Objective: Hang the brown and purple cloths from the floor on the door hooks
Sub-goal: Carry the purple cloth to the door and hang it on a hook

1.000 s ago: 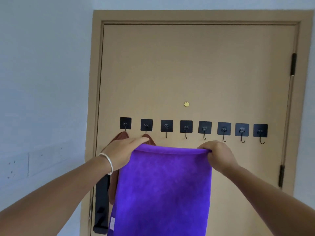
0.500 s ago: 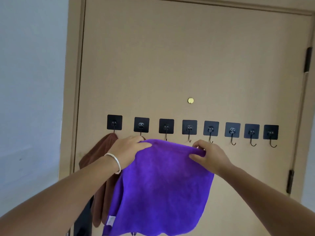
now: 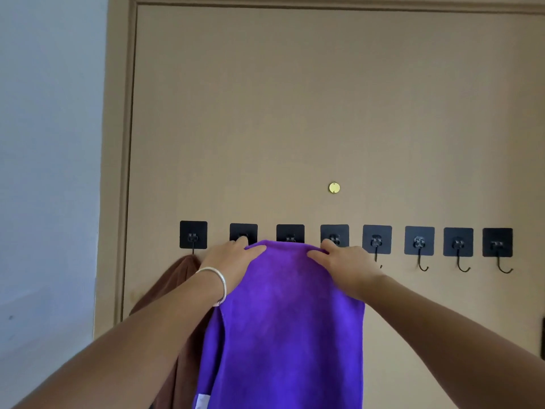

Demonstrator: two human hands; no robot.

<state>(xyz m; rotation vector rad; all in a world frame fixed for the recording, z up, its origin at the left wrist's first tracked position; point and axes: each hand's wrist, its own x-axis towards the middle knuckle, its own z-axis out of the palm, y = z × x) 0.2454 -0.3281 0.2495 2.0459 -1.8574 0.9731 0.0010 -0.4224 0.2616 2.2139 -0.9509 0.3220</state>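
Two hands, left hand (image 3: 233, 261) and right hand (image 3: 345, 267), pinch one purple cloth (image 3: 283, 326) beneath eight hooks (image 3: 419, 241).

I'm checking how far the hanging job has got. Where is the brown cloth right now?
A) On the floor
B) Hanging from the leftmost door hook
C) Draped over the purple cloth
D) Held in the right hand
B: the brown cloth hangs below the leftmost hook, while both hands hold only the purple cloth.
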